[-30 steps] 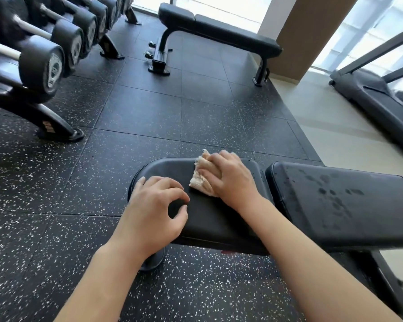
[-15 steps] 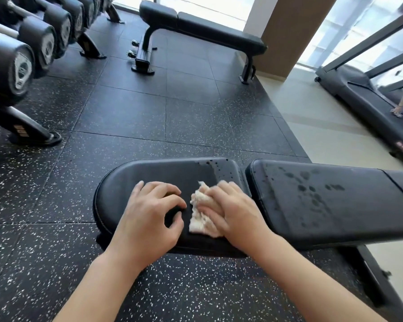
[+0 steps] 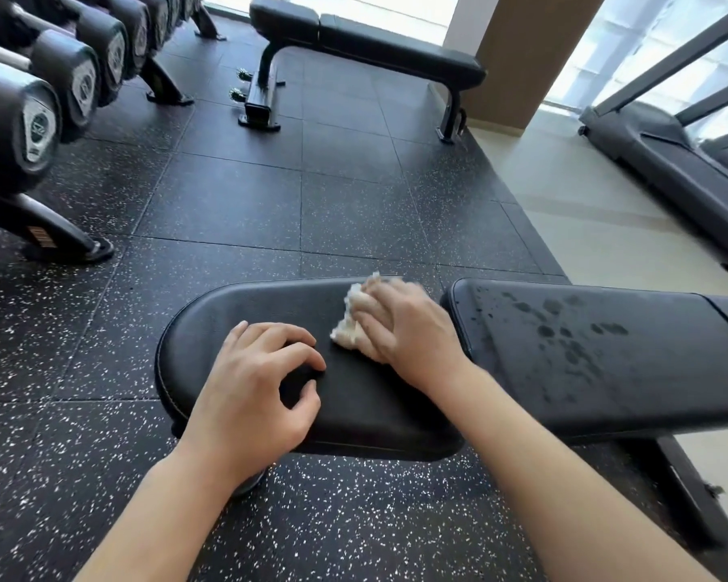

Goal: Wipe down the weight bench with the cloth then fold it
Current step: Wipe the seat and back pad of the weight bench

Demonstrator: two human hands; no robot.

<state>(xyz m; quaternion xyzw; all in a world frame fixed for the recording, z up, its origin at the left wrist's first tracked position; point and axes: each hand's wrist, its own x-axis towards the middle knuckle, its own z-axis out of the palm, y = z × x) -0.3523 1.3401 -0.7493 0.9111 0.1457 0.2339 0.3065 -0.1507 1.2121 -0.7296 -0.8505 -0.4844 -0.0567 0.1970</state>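
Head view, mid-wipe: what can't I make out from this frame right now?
- Crumpled white cloth: mostly covered by the right hand, so its size and folds are hidden; motion blurs that hand's fingers.
- Black padded weight bench: its long pad with dark spots is cut off by the right edge; its frame below is largely hidden by the pads and forearms.
- Left hand: hides the seat pad beneath it.
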